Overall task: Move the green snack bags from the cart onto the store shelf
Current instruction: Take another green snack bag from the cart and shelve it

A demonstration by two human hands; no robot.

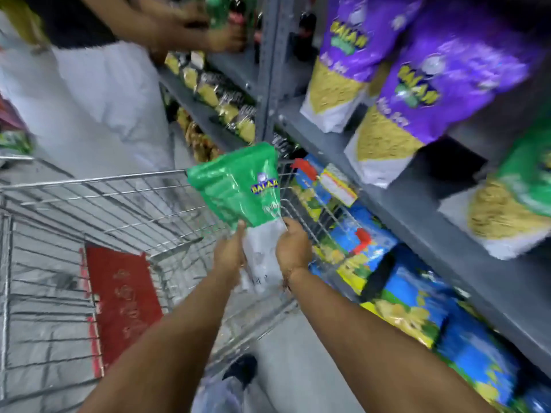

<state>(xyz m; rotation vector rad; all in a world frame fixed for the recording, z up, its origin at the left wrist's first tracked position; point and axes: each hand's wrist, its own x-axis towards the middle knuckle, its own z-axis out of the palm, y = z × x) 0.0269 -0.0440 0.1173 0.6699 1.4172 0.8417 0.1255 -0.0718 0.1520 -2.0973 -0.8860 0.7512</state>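
Note:
A green snack bag [240, 186] with a white lower part hangs above the right rim of the wire cart [89, 186]. My left hand [229, 251] grips its white end from the left and my right hand [293, 248] grips it from the right. The grey store shelf [417, 210] runs along the right, with purple snack bags [447, 79] standing on it and another green snack bag [524, 186] at its far right edge. The picture is blurred by motion.
A red panel [122, 296] lies at the cart's bottom. Blue and yellow packets [396, 293] fill the lower shelf beside the cart. Another person in white trousers [98, 96] stands beyond the cart, their hands on items at the upper shelf [214, 28]. My shoe [243, 368] shows below.

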